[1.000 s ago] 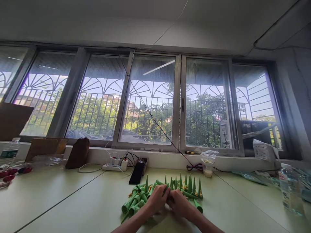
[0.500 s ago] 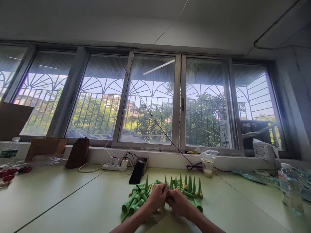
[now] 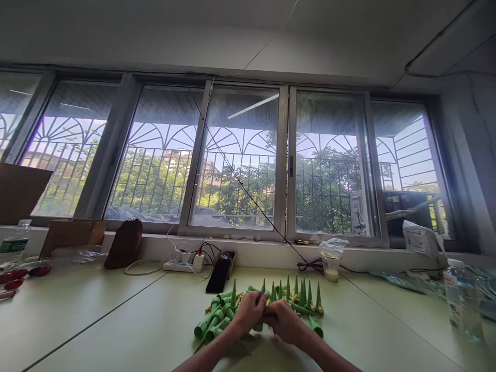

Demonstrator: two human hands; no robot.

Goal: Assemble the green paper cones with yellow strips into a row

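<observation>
Both of my hands meet at the front middle of the table. My left hand (image 3: 248, 311) is closed on a green tapered plastic piece (image 3: 258, 326), whose lower end shows under the fingers. Beside it, my right hand (image 3: 284, 320) has its fingers bent and pinched towards the same spot; what is in them is hidden. To the left lies a heap of green hollow tubes (image 3: 213, 325). Behind the hands and to the right, several green pointed cones (image 3: 309, 295) stand upright among small yellow parts (image 3: 320, 310). One green tube (image 3: 315, 327) lies at the right.
A dark phone (image 3: 218, 275) and a power strip (image 3: 182, 266) are at the back. Behind on the right is a plastic cup (image 3: 332, 268) with a bag. A bottle (image 3: 461, 302) stands at far right; red-handled scissors (image 3: 13, 279) lie far left.
My hands have turned slightly, with the right hand's knuckles raised a little. More of the green piece shows below the left fingers now. The heap and the standing cones look unchanged.
</observation>
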